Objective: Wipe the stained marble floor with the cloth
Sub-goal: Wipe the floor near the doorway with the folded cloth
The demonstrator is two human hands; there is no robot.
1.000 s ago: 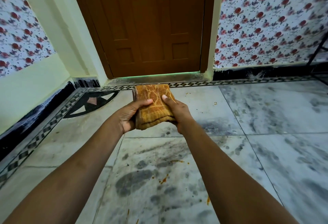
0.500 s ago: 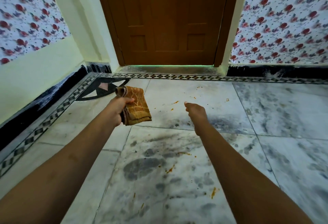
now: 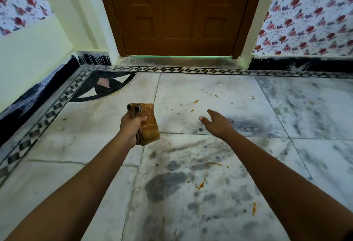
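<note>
Far to the left of our left hand, a black skirting and a checkered border strip edge the room. A dark quarter-circle inlay fills the corner ahead. The left hand is curled tight round a folded cloth, a thick ochre towel with a pale crackle pattern and layered edges showing at its top. The cloth stands up out of the fist, held clear of the floor as far as we can tell.

Between our hands the marble floor is pale and glossy, cut by thin straight joints. Our right hand hovers with fingers loose and spread, holding nothing, well apart from the cloth. Orange stains speckle the slab nearer us than the hands, among blotchy grey veining, and more dots lie ahead of the right hand.

Beyond both hands a brown panelled door closes the wall. Right of the right hand the floor runs on wide to the foot of rose-printed wallpaper.
</note>
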